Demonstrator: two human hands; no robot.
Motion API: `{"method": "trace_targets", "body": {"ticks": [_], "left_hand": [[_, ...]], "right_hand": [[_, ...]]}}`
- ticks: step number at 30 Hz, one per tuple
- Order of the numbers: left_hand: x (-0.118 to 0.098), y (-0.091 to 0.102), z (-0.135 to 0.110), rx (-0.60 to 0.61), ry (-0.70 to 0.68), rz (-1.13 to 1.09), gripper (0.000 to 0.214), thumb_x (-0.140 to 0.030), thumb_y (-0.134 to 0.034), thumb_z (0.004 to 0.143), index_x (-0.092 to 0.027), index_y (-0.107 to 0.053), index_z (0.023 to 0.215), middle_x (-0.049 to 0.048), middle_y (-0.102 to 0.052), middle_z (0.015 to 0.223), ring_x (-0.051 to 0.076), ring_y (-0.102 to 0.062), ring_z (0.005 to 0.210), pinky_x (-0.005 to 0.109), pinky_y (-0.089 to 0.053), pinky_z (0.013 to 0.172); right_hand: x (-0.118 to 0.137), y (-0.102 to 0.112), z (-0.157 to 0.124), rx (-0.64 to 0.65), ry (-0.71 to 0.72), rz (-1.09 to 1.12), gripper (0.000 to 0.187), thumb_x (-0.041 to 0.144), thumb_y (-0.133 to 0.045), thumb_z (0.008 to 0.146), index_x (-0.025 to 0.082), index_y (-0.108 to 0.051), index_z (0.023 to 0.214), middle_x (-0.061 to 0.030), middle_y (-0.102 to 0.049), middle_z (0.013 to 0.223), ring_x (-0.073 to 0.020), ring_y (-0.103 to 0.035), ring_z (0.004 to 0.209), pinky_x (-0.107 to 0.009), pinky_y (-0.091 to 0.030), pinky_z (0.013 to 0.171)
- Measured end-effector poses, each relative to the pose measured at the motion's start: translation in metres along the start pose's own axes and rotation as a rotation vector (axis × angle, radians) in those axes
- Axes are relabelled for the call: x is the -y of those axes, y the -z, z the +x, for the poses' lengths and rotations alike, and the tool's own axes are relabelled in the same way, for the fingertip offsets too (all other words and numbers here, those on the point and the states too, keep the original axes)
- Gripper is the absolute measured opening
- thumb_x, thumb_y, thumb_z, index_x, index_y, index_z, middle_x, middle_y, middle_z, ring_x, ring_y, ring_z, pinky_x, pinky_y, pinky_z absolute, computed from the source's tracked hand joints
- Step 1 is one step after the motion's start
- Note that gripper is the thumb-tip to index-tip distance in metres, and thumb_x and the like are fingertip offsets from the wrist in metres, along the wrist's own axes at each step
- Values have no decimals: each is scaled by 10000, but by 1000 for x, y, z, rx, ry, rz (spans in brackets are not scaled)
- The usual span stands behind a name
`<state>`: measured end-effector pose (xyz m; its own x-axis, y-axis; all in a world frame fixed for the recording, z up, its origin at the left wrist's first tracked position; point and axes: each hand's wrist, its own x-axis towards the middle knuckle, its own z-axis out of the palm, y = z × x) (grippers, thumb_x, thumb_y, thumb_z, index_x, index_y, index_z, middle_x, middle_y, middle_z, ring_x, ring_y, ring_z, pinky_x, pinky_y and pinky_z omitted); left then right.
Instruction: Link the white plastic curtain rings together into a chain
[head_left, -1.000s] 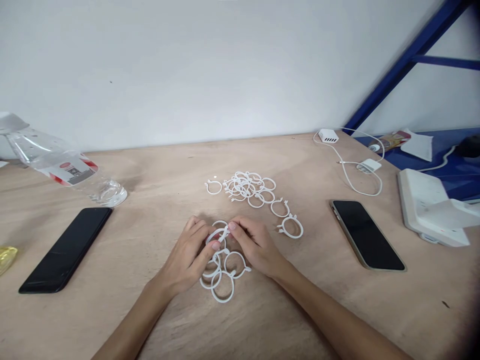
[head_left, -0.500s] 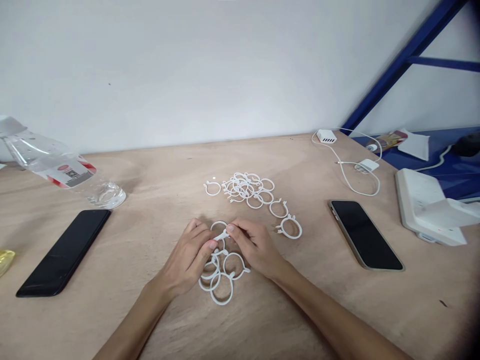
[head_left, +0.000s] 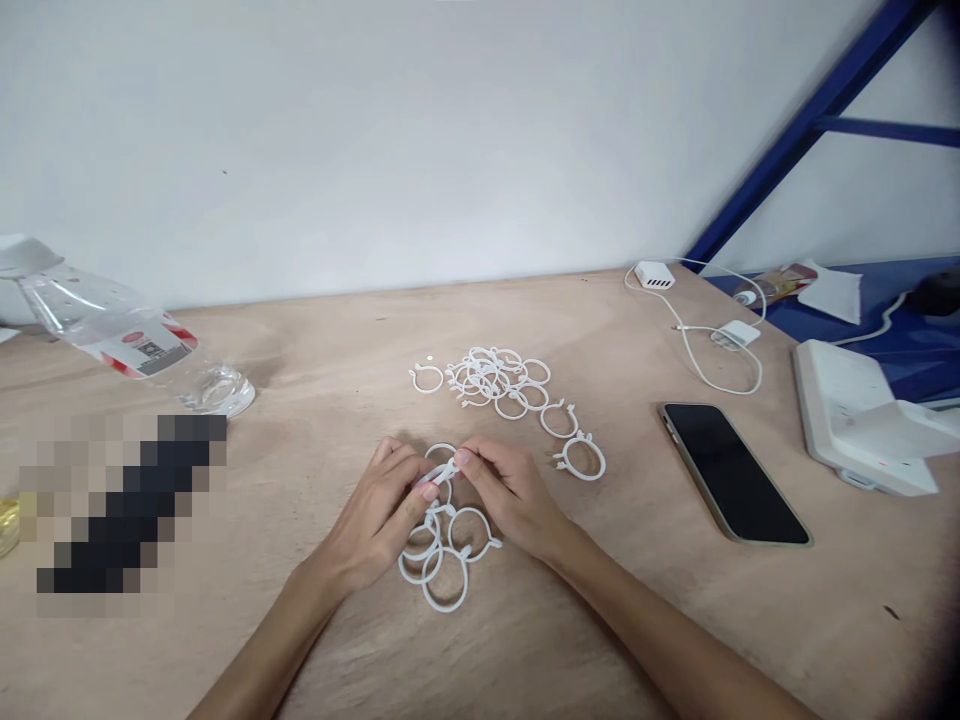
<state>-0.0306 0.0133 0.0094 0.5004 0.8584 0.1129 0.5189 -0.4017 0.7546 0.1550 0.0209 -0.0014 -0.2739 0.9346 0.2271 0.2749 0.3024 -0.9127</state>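
My left hand (head_left: pixel 379 515) and my right hand (head_left: pixel 510 495) meet at the middle of the wooden table (head_left: pixel 315 640), both pinching a white plastic ring (head_left: pixel 440 470). That ring heads a short chain of linked white rings (head_left: pixel 444 555) lying between my wrists. Behind my hands lies a loose pile of white rings (head_left: pixel 495 378), with two single rings (head_left: pixel 579 455) trailing off to its right. One separate ring (head_left: pixel 426 378) lies left of the pile.
A black phone (head_left: pixel 733 470) lies to the right. A pixelated dark object (head_left: pixel 124 510) lies at the left, with a tipped clear plastic bottle (head_left: pixel 127 335) behind it. White chargers and cable (head_left: pixel 705 335) sit at the back right, beside a white device (head_left: pixel 862 415) and blue frame (head_left: pixel 810 120).
My fingers have shifted slightly on the pinched ring; the hands stay in the same place. Nothing else on the table has moved.
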Motion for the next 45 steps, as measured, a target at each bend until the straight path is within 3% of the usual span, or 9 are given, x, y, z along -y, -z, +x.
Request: {"method": "trace_targets", "body": {"ticks": [5, 8, 12, 24, 28, 32, 36, 42, 45], "left_hand": [[0, 0, -3, -56, 32, 39, 281, -393, -456, 929, -184, -583, 1065, 65, -558, 917, 238, -436, 922, 382, -395, 819], [0, -2, -3, -64, -8, 103, 296, -300, -535, 882, -196, -570, 1158, 70, -557, 1009, 244, -428, 991, 389, -394, 873], [3, -5, -4, -86, -23, 213, 464, -226, -618, 800, -237, -553, 1259, 73, -518, 1132, 269, -393, 1103, 430, -354, 970], [2, -4, -3, -175, 5, 121, 321, -320, -577, 874, -223, -619, 1177, 91, -562, 1097, 267, -429, 1075, 461, -385, 948], [4, -5, -3, -222, 12, 110, 310, -349, -553, 896, -202, -631, 1158, 91, -589, 1081, 255, -447, 1059, 453, -398, 949], [6, -6, -2, -241, 27, 117, 300, -362, -468, 945, -202, -638, 1133, 80, -608, 1084, 235, -461, 1041, 436, -399, 946], [4, -6, -3, -217, -41, 157, 281, -329, -429, 970, -211, -637, 1117, 62, -636, 1066, 219, -468, 1016, 427, -378, 949], [-4, -6, -9, -237, -252, 242, 210, -266, -470, 936, -162, -651, 959, 81, -655, 936, 223, -475, 934, 397, -400, 866], [-5, -6, -11, -255, -315, 254, 246, -346, -495, 919, -148, -638, 949, 96, -647, 911, 234, -479, 903, 407, -407, 829]], "right_hand": [[-8, -2, 1, -381, 57, -427, 190, 197, -460, 904, 178, -592, 1039, -89, -637, 1064, -242, -519, 1036, -409, -397, 931], [-13, -4, 1, -367, -11, -656, 352, 148, -503, 839, 152, -542, 1189, -125, -608, 1206, -313, -447, 1163, -503, -330, 995], [-13, -6, 1, -315, -62, -731, 349, 136, -518, 821, 168, -557, 1167, -111, -641, 1159, -308, -499, 1123, -496, -339, 957], [-26, -4, 3, -338, -14, -429, 281, 126, -491, 813, 186, -585, 1071, -47, -625, 822, -212, -579, 763, -425, -462, 786], [-16, -4, 0, -491, 26, -163, 206, 227, -570, 843, 198, -586, 1046, -55, -628, 880, -199, -602, 823, -380, -502, 772], [-3, -6, -2, -632, -73, 180, 299, 317, -683, 788, 209, -559, 1038, -53, -613, 960, -190, -648, 847, -354, -529, 762], [2, -15, -1, -583, -157, 327, 296, 349, -715, 762, 205, -558, 967, -33, -608, 931, -172, -677, 746, -328, -549, 699], [6, -31, -9, -444, -173, 285, 265, 369, -696, 777, 186, -584, 933, -60, -666, 843, -191, -674, 722, -320, -572, 625], [4, -35, -13, -419, -143, 214, 230, 358, -659, 818, 188, -593, 959, -71, -672, 876, -187, -676, 734, -313, -571, 623]]}}
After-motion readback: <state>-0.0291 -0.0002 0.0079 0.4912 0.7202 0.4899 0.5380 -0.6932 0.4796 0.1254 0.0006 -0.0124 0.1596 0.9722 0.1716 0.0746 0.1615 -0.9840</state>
